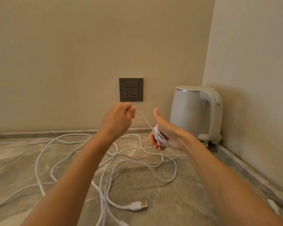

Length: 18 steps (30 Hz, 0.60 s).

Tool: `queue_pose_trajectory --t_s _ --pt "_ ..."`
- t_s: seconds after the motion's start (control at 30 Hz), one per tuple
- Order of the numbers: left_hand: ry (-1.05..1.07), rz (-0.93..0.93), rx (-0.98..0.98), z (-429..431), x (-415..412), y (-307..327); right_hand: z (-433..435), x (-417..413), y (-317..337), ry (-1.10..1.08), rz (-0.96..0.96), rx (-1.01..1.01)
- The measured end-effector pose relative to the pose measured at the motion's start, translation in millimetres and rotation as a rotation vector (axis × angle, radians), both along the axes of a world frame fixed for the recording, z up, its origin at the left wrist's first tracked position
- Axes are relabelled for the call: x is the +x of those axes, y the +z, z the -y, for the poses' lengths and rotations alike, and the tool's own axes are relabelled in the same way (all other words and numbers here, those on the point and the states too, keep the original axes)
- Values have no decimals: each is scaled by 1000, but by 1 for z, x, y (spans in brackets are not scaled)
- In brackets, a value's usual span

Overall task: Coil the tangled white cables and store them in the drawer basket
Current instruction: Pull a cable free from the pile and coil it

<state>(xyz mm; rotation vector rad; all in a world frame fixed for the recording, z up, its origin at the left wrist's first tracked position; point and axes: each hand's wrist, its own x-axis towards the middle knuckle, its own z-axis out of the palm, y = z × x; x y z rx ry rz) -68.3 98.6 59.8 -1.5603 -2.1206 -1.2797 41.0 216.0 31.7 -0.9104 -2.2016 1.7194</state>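
Observation:
Tangled white cables lie in loose loops across the marbled countertop. A USB plug on one end rests near the front. My right hand is raised, thumb up, with several turns of white cable coil wound round its palm and fingers, which curl over them. My left hand is held up to the left of it and pinches a taut strand that runs down to the coil. No drawer or basket is in view.
A white electric kettle stands in the back right corner beside my right hand. A dark wall socket sits on the beige wall just above my hands. A small white object lies by the right wall.

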Motion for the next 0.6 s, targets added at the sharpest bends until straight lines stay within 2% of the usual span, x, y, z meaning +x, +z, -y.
queue_pose_trajectory --t_s 0.07,0.17,0.27,0.33,0.4,0.43,0.53,0.6 --pt "36 24 51 -2 -3 -4 2 -2 1 54 13 -27" --pt "60 85 95 -3 -6 -9 0 -5 0 -81 -124 -40" --pt "108 108 81 -5 -10 -14 -7 -10 -9 -445 -500 -28" --pt "201 68 36 -6 -18 -17 -13 -8 -7 -588 -815 -164" --pt "304 44 -48 -7 -29 -23 -15 -4 0 -503 -1013 -362" --pt "331 54 -114 -7 -33 -27 -16 -2 3 -423 -1049 -437" --pt "349 42 -330 -9 -34 -35 -8 -6 5 -153 -957 -529" --pt "281 54 -322 -10 -29 -32 -1 -10 4 14 -828 -512"
